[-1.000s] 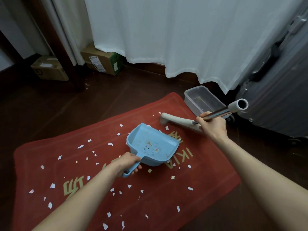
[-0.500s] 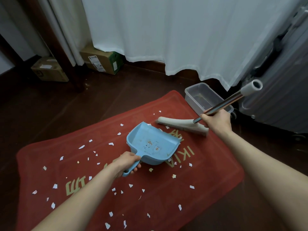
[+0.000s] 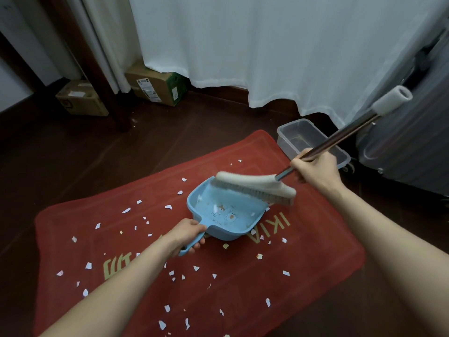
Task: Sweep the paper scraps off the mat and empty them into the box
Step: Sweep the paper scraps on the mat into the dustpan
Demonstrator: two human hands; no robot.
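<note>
Gripping the dustpan by its handle with my left hand, I had my right hand clamped on the brush shaft; paper scraps dotted the mat around my left fingers, box just past my right.

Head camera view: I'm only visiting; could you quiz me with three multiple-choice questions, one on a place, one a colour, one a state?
1. Where is the clear box? A. on a chair; B. on the floor by the red mat's far corner; C. on a table.
2. What colour is the dustpan? A. light blue; B. green; C. yellow.
3. What is the left hand doing? A. lying flat on the mat; B. reaching into the box; C. gripping the dustpan's handle.
Answers: 1 B, it stands on dark floor beside the mat; 2 A, pale blue plastic; 3 C, fingers curl round the handle while the right hand holds the brush.
</note>
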